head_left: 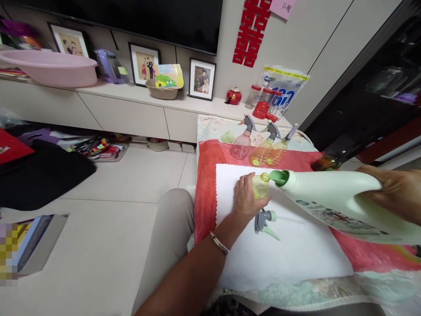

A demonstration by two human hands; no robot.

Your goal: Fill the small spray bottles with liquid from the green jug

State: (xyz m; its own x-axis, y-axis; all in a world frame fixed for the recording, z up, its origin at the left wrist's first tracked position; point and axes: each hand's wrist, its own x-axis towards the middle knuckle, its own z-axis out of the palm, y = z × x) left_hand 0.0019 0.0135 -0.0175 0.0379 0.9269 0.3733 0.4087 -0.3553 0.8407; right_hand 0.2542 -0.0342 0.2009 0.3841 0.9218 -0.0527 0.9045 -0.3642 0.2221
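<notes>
My left hand point(246, 196) is wrapped round a small yellow-green bottle point(261, 188) with no cap on it, above a white cloth point(243, 259). My right hand point(394, 193) grips the handle of a large pale green jug point(332, 188), which is tipped on its side. The jug's green spout point(279, 177) points at the bottle's open mouth, very close to it. Whether liquid runs between them is too small to tell. A grey and green spray head point(264, 220) lies on the cloth below my left hand, its thin tube stretching right.
Behind the white cloth, a pink spray bottle point(241, 145) and two yellow ones point(263, 147) stand on a red cloth point(207, 175). A dark glass jar point(325, 162) is at the right. Beyond runs a cabinet point(131, 101) with picture frames, a pink basin point(62, 68) and red-lidded jars.
</notes>
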